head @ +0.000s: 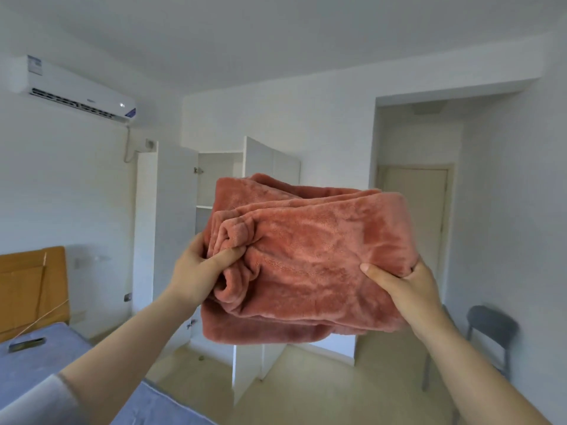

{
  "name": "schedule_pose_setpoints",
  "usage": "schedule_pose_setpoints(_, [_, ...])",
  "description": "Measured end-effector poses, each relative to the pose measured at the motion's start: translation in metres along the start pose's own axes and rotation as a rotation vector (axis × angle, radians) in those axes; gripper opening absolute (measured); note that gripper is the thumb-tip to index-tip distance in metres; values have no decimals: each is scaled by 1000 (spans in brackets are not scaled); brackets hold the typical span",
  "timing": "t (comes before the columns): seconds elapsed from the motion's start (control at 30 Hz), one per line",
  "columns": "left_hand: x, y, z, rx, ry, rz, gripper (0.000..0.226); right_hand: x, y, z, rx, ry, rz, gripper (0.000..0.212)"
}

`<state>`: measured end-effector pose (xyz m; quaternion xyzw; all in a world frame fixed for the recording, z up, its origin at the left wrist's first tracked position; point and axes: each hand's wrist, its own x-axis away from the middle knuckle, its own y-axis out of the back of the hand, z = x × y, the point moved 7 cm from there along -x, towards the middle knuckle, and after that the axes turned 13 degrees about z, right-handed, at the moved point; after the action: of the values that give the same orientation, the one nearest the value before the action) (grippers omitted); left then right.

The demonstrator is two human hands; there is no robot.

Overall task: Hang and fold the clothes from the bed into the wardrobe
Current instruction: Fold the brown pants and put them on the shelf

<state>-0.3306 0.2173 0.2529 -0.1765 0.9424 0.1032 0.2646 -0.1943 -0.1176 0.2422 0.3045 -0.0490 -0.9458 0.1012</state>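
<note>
My left hand and right hand squeeze the sides of the folded fluffy red fleece cloth, up in the air. The open white wardrobe is at 12 o'clock. I should keep the cloth flat for its white shelf.

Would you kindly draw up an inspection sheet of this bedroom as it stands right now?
Surface: bed with a blue cover at lower left, only partly in view.
Job's things: folded pink fleece held in the air in front of the wardrobe, whose doors stand open; a shelf shows inside.
Clutter: small dark object lying on the bed, too blurred to identify.
Grippers: left hand grips the bundle's left edge; right hand grips its lower right corner.
Cables: cord hanging down the wall from the air conditioner.
Surroundings: orange headboard, grey chair, beige door, white walls.
</note>
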Motion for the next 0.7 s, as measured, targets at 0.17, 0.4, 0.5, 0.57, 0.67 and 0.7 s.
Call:
schedule_pose_setpoints(0.17, [-52,-34,32,21,-12,43,66,-36,21,-29,57,6,-51,50])
schedule_pose_setpoints(0.4, [-151,-65,79,80,-56,98,60,-111,34,-67,109,31,-122,61])
schedule_pose_setpoints(0.5, [-192,-83,99,100,-62,124,59,-140,44,-87,135,36,-154,59])
schedule_pose_setpoints(0.57, [-215,-98,114,113,-67,138,56,-158,51,-101,157,43,-169,64])
schedule_pose_setpoints(0.67, [-245,-123,134,105,-60,165,61,-183,63,-125,175,39,-180,63])
schedule_pose_setpoints(0.7, [-255,-132,139,99,-59,169,64,-192,70,-134,178,42,-185,58])
